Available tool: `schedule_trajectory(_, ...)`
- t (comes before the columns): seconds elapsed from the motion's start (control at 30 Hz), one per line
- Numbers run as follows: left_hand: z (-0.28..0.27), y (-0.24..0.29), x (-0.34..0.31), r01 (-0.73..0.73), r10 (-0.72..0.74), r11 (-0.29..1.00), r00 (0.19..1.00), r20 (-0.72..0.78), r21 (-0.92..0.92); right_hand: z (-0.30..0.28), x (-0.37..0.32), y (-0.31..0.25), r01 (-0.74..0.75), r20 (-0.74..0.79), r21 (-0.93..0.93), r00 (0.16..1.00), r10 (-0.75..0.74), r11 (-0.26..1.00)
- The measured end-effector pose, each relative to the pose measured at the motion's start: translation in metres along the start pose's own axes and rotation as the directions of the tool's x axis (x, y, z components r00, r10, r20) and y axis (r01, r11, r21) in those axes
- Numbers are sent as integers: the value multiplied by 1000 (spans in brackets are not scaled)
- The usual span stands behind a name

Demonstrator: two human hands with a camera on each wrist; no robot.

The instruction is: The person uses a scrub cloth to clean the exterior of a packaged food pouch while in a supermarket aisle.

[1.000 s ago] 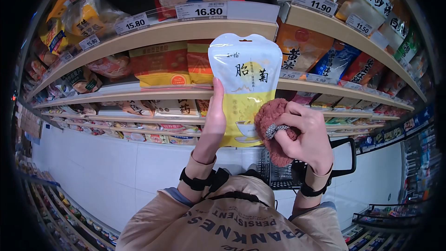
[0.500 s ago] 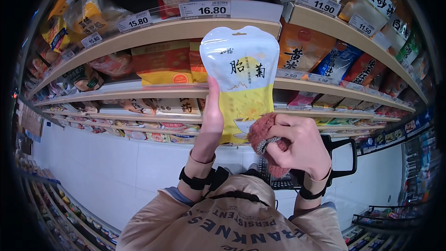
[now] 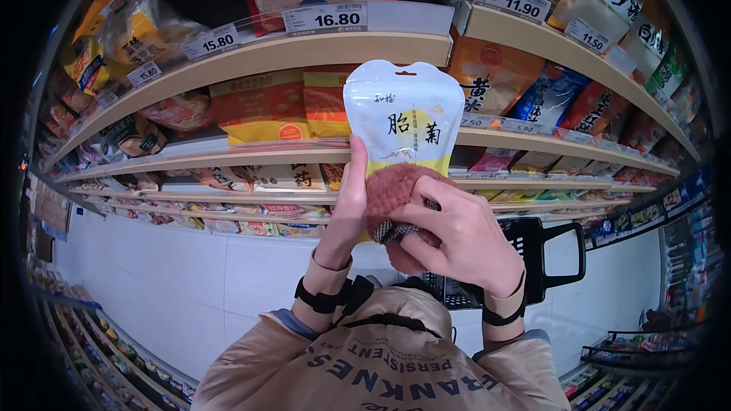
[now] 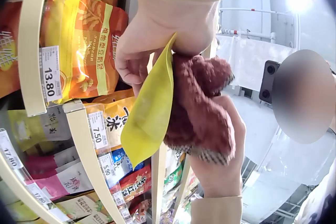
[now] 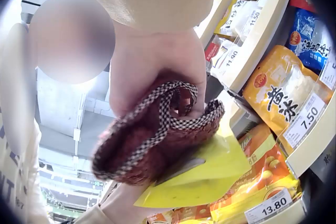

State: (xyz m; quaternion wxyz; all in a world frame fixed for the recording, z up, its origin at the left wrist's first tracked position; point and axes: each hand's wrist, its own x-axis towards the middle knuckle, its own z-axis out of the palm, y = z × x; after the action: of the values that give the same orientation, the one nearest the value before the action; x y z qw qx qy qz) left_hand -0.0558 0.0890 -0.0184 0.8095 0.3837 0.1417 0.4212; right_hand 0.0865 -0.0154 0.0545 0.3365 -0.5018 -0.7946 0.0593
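Note:
In the head view my left hand holds an upright white-and-yellow stand-up pouch by its left side, thumb along the edge. My right hand grips a bunched reddish-brown fluffy cloth with black-and-white checked edging. The cloth lies against the pouch's lower front and hides most of its yellow half. From the left wrist, the pouch's plain yellow back shows with the cloth on its other side. The right wrist view shows the cloth's checked trim in front of the yellow pouch bottom.
Wooden shelves with price tags and bagged foods curve around just beyond the pouch. An orange bag stands on the shelf right behind it. Below right, a black basket with a looped handle is partly hidden by the right arm.
The right hand has slid the cloth left across the pouch's lower front, covering the printed cup. The pouch dips slightly and shifts right after having moved up and left.

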Motion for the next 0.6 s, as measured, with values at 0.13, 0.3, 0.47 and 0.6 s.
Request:
schedule_trajectory(0.13,4,11,-3,-73,70,992,997,30,106,-13,-2,12,-67,39,89,997,64,994)
schedule_trajectory(0.3,5,11,-3,-23,19,995,999,41,99,-14,16,23,-108,-461,-146,887,29,983)
schedule_trajectory(0.47,-6,5,2,-42,30,986,997,77,161,-1,23,6,-42,-351,-118,936,-3,992)
schedule_trajectory(0.6,-8,13,0,-55,49,991,998,46,125,5,15,5,123,44,17,991,-124,992)
